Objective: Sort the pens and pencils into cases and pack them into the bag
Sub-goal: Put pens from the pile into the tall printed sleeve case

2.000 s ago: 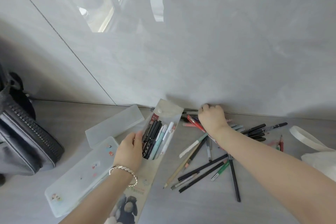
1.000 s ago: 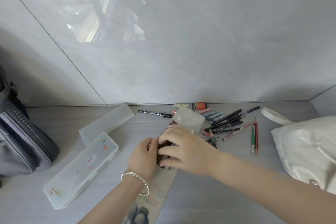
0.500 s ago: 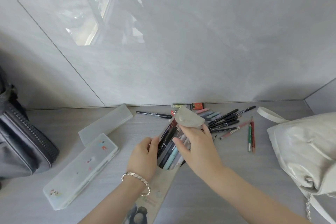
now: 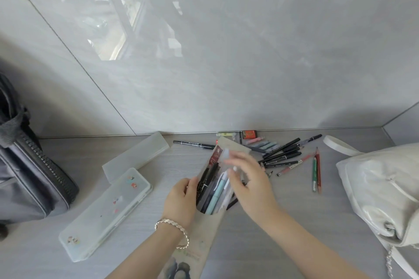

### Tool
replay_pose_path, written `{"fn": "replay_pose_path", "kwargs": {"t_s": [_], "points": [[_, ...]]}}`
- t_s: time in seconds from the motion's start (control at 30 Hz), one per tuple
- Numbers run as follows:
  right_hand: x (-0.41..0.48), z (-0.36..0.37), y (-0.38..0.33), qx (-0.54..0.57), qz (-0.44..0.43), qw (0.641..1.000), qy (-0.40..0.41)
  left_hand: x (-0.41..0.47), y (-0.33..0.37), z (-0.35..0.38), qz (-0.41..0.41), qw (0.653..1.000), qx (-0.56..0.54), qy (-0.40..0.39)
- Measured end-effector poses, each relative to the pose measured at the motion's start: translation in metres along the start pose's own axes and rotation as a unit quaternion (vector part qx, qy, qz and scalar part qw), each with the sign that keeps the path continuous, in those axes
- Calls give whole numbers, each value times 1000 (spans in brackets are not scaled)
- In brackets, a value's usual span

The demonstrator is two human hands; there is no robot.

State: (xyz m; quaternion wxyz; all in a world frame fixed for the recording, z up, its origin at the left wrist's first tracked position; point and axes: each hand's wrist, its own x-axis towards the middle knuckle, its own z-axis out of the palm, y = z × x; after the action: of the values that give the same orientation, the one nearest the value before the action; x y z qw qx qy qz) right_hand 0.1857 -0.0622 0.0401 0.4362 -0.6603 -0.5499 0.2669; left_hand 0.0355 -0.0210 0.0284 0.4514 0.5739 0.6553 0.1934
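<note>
- Pale grey wood-grain counter [image 4: 283,217] meets glossy grey tiled wall [image 4: 226,63].
- Left hand [image 4: 181,201] grips the beige flat pen pouch [image 4: 205,233]; right hand [image 4: 251,179], blurred, hovers fingers spread.
- Loose black pens [image 4: 281,154] lie behind; frosted plastic case [image 4: 106,213] left, white bag [image 4: 381,190] right.

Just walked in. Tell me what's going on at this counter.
A person is sorting pens into a beige pouch with a clear window. The left hand steadies the pouch's side while the right hand, blurred with motion, works at its open flap. Several pens already sit inside. More black pens, pastel markers and red and green pencils lie loose by the wall. Two frosted plastic cases lie shut to the left, beside a grey zipped bag; a white bag sits right.
</note>
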Motion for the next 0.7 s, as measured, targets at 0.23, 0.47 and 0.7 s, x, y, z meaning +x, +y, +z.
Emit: {"fn": "replay_pose_path", "kwargs": {"t_s": [0.23, 0.47, 0.7], "points": [[12, -15, 8, 373, 318, 871, 41, 5, 8, -2, 30, 999, -7, -27], [2, 16, 2, 410, 349, 838, 84, -1, 26, 10, 112, 989, 86, -39], [14, 8, 7, 394, 390, 806, 207, -14, 25, -1, 101, 973, 173, -116]]}}
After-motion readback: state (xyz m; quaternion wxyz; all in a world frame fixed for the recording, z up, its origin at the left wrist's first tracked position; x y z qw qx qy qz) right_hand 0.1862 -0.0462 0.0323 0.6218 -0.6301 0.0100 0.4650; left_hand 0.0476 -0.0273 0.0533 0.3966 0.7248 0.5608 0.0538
